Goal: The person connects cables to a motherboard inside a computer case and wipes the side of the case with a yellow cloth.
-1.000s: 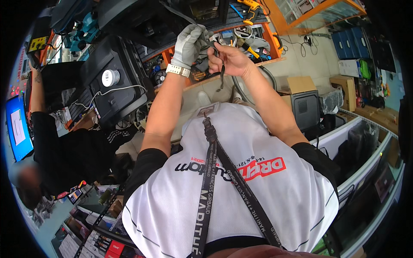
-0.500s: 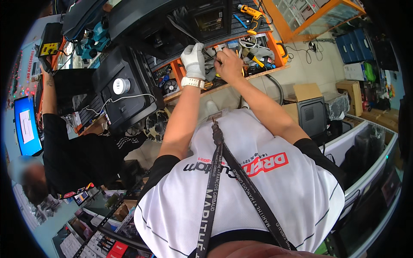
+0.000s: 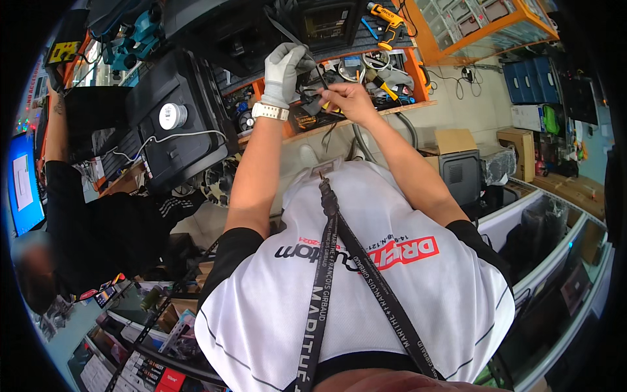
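My left hand (image 3: pixel 285 73), in a pale grey work glove with a white watch below it, is closed around a long dark flat strip (image 3: pixel 282 27). Upward the strip runs toward a large black machine (image 3: pixel 241 49); its lower part comes down between my hands. My bare right hand (image 3: pixel 348 101) is pinched at the thumb and fingertips over a dark piece beside the strip's lower end, too small to make out. Below both hands lies an open orange drawer (image 3: pixel 418 77) with tools and loose parts, partly hidden by my hands.
A yellow-and-black power tool (image 3: pixel 389 26) lies on the dark ribbed top, right of the machine. On a black case (image 3: pixel 196 140) at left stands a white round tub (image 3: pixel 173 116). A co-worker in black (image 3: pixel 111 228) is at far left. A grey hose (image 3: pixel 408 129) hangs below the drawer.
My left hand has risen slightly and shifted left, with the dark strip in it. The right hand has moved a little lower and to the right, so more strip shows between them.
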{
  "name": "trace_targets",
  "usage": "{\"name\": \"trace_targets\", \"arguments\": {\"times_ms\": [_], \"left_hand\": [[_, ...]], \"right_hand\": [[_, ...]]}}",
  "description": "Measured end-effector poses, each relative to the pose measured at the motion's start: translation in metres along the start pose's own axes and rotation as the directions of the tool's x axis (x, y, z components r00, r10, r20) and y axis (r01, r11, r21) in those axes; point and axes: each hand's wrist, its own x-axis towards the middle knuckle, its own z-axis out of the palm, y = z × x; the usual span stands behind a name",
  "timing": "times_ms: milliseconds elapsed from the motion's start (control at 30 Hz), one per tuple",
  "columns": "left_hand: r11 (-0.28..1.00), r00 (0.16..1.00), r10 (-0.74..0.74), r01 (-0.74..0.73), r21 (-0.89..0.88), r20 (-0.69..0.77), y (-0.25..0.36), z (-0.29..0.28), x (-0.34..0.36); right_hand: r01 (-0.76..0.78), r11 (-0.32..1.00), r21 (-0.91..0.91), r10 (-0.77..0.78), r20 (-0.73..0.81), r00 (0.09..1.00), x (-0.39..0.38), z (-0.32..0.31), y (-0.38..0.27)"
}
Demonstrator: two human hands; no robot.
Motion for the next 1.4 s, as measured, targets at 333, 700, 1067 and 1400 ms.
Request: {"name": "trace_targets", "arguments": {"times_ms": [333, 700, 1067, 1400], "left_hand": [[0.998, 0.998, -0.045, 0.042, 0.047, 0.053, -0.011, 0.003, -0.014], [0.958, 0.934, -0.003, 0.105, -0.265, 0.358, -0.015, -0.040, -0.016], [0.982, 0.980, -0.070, 0.035, 0.187, 0.186, -0.043, -0.030, -0.055], [0.635, 0.992, 0.111, -0.024, 0.772, -0.060, -0.058, -0.035, -0.048]], "right_hand": [[0.167, 0.962, -0.216, -0.219, -0.246, 0.944, -0.003, 0.001, -0.005], [-0.239, 0.721, 0.651, -0.041, 0.384, 0.923, 0.008, 0.004, -0.014], [0.131, 0.931, -0.340, -0.212, -0.214, 0.954, -0.004, 0.021, -0.019], [0.178, 0.775, -0.607, -0.271, -0.064, 0.960, 0.009, 0.013, -0.030]]}}
